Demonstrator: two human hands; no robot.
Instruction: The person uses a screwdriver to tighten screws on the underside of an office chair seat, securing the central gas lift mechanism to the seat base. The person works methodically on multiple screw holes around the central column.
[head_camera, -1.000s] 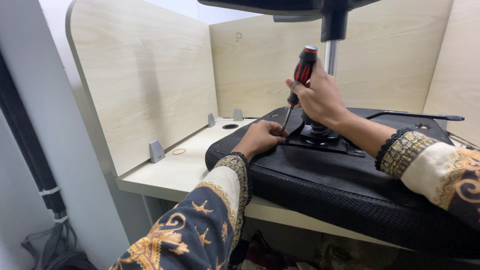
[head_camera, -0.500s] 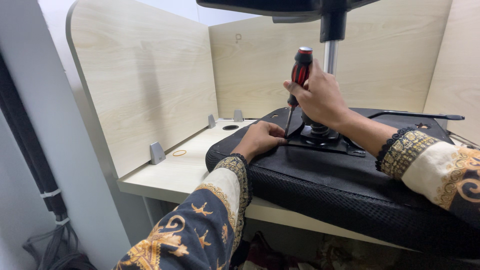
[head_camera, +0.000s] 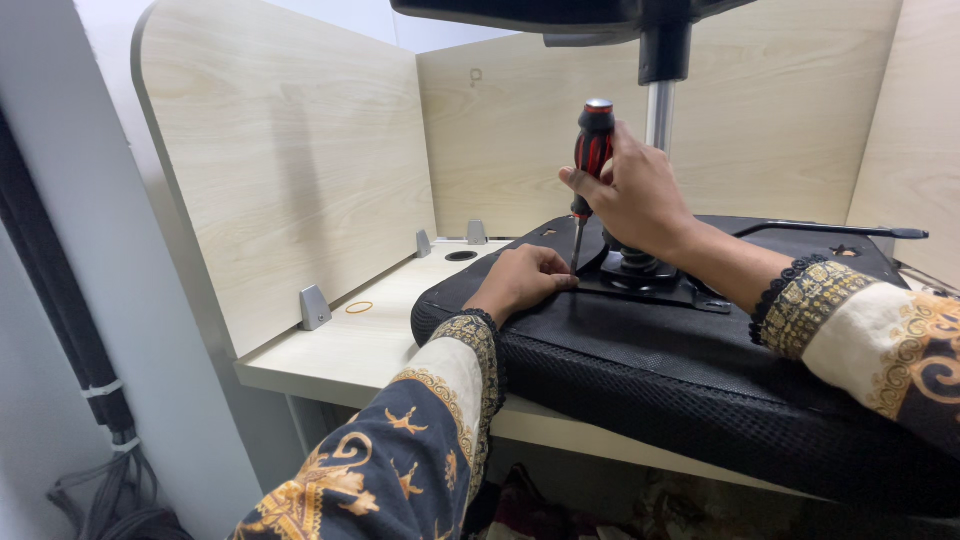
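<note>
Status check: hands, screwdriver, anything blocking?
Right hand gripping screwdriver, tip down at metal plate. Left hand flat on chair seat beside tip. Nothing blocking.

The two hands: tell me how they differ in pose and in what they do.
The right hand is raised and closed around the red and black screwdriver, held upright with its tip down at the metal plate. The left hand lies low and flat on the black seat underside, holding nothing, its fingers beside the tip. Both wear patterned sleeves and work on the same upturned chair seat.
</note>
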